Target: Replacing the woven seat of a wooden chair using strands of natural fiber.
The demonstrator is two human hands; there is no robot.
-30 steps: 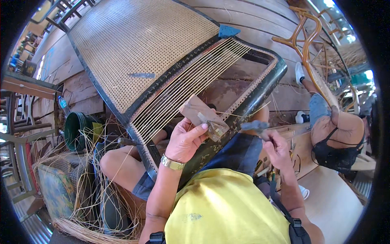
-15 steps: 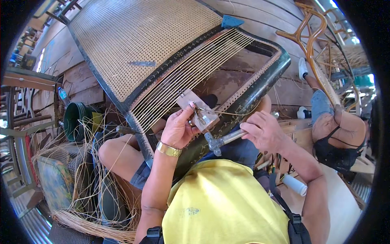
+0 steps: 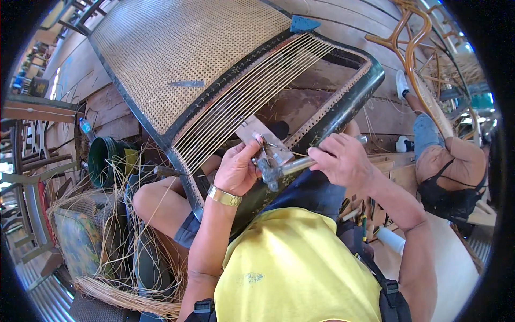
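Wood shows in your left grip [image 3: 240, 167], which is closed on the left side of a small brown block [image 3: 249, 130], thumb laid over its upper face; metal pieces sit on the block's near half. Your right grip [image 3: 342, 161] is wrapped round the handle of a hammer [image 3: 296, 166], whose grey head hangs over the block's near end, beside your left fingers; you cannot tell from this angle whether metal meets wood. You hold the block before your yellow shirt [image 3: 300, 263], above the near part of a black frame [image 3: 351, 104] that reaches over your lap. Pale strands [image 3: 257, 96] run side by side across that frame, just beyond the block, and past them spreads a woven cane panel [image 3: 188, 53] with a flat grey blade [image 3: 185, 84] lying on it. At the strands' far right end sits a blue wedge [image 3: 304, 24]. To your left, a dark green bucket [image 3: 102, 153] stands beyond a tangle of loose strips [image 3: 123, 295]. To your right, near your forearm, lies a pale cylinder [image 3: 391, 240], and farther right a co-worker [image 3: 456, 161] sits near a curved brown wooden frame [image 3: 412, 59].
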